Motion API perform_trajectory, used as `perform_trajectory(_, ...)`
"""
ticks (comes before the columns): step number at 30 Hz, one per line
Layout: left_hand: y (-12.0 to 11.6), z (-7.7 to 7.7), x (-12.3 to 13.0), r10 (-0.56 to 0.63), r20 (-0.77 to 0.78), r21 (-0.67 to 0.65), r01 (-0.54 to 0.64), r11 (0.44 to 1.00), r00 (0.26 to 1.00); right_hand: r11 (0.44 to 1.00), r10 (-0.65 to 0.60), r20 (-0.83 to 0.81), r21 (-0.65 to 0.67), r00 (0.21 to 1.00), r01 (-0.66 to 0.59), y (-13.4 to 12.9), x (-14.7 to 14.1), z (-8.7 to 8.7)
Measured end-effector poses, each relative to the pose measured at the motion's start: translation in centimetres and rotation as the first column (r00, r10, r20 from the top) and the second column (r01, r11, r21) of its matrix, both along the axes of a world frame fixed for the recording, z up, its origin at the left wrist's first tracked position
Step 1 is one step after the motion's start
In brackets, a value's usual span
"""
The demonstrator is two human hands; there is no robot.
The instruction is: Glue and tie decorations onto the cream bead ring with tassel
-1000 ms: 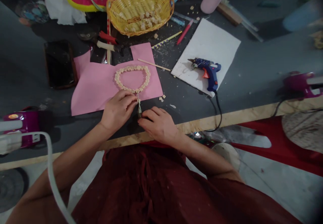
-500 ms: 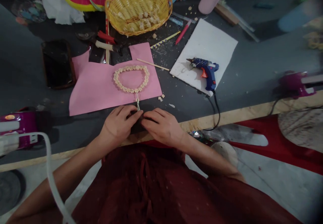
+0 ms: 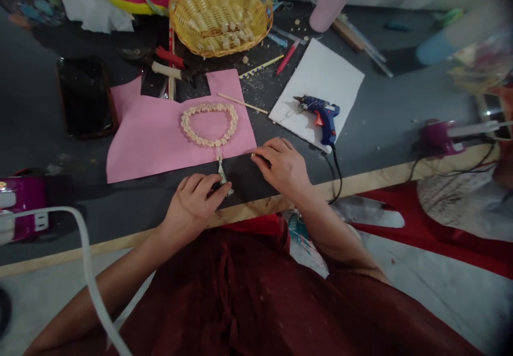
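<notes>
In the head view, seen flat on pink paper, far of both hands: knobbly cream loop, widest left to right, pale frayed tassel pointing near. Nearer: left hand, fingers touching tassel, grip unclear. Right hand well apart, fingertips by small pale bit; cannot tell if pinched.

L hand, R hand palm-down
</notes>
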State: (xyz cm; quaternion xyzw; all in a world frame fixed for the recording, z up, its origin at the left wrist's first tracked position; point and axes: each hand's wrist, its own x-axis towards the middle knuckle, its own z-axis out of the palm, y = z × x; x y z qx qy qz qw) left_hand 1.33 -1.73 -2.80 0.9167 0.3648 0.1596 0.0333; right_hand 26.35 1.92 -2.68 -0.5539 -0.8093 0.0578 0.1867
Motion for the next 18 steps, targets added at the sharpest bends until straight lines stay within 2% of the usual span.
perform_trajectory(7,-0.2,-0.1,0.0,0.018,0.003,0.016,-0.018,1.000,1.000,1.000,0.023,0.084,-0.012,0.996,-0.022,0.8,-0.3,0.4)
perform_trajectory(18,-0.3,-0.4,-0.1,0.021,0.018,-0.003,-0.021,1.000,1.000,0.989,0.150,-0.009,0.013,0.989,-0.150,1.9,-2.3,0.2)
